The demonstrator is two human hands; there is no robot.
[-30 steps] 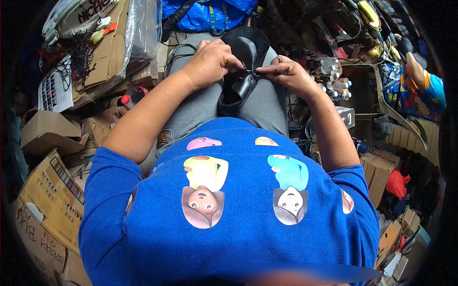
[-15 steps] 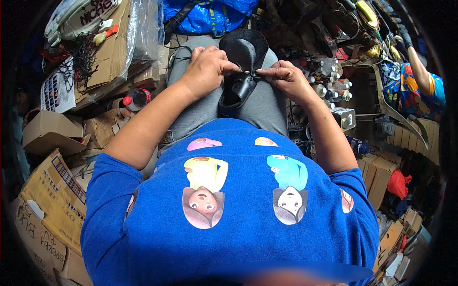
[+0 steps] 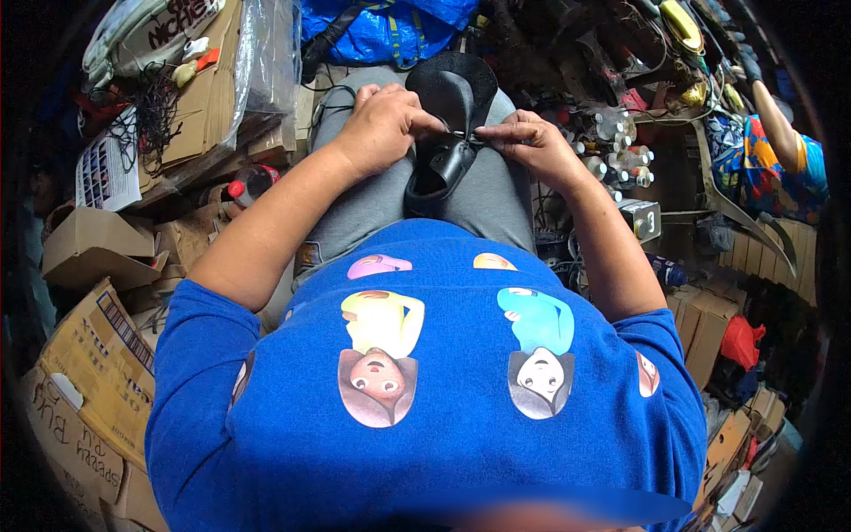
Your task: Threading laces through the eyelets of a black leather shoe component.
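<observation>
A black leather shoe (image 3: 441,168) rests on my lap between my thighs, its opening toward my body. Its wide, rounded dark part (image 3: 479,80) spreads out beyond my hands, with a smooth tongue-like piece (image 3: 455,102) over it. My left hand (image 3: 387,127) is closed at the shoe's left side, thumb and finger pinched at its middle. From the right, my right hand (image 3: 534,149) pinches at the same spot, fingertips pressed together. A thin lace or cord (image 3: 462,134) seems to run between the two pinches; its ends are hidden by my fingers.
Flattened cardboard (image 3: 199,111) and a red-capped bottle (image 3: 251,184) lie to my left. A blue plastic bag (image 3: 425,31) is beyond my knees. Several small bottles (image 3: 620,151) and a metal can (image 3: 640,219) stand at right. Another person's arm (image 3: 776,124) shows at far right.
Almost nothing differs: both hands keep their pinch at the middle of the shoe. My left upper arm has shifted slightly outward.
</observation>
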